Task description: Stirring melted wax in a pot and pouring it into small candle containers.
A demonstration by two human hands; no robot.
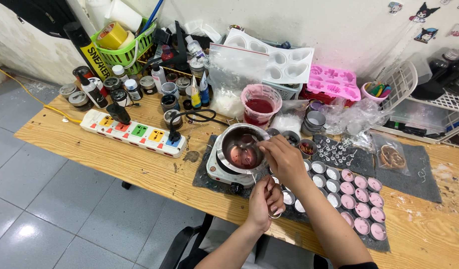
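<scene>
A steel melting pot (243, 147) holding dark pink liquid sits on a small white electric hot plate (224, 172). My right hand (284, 159) is closed on a thin metal stirrer (248, 146) that dips into the pot. Below it, my left hand (265, 199) grips the pot's handle at the front edge of the table. To the right lie rows of small round metal cups (359, 197), many filled with pale pink wax, some empty.
A multicoloured power strip (135, 132) lies left of the hot plate. Behind it stand bottles and jars (162, 89), a green basket (125, 47), a pink-stained plastic cup (259, 107), white and pink moulds (334, 82) and plastic bags. Wicks (339, 149) rest on a grey mat.
</scene>
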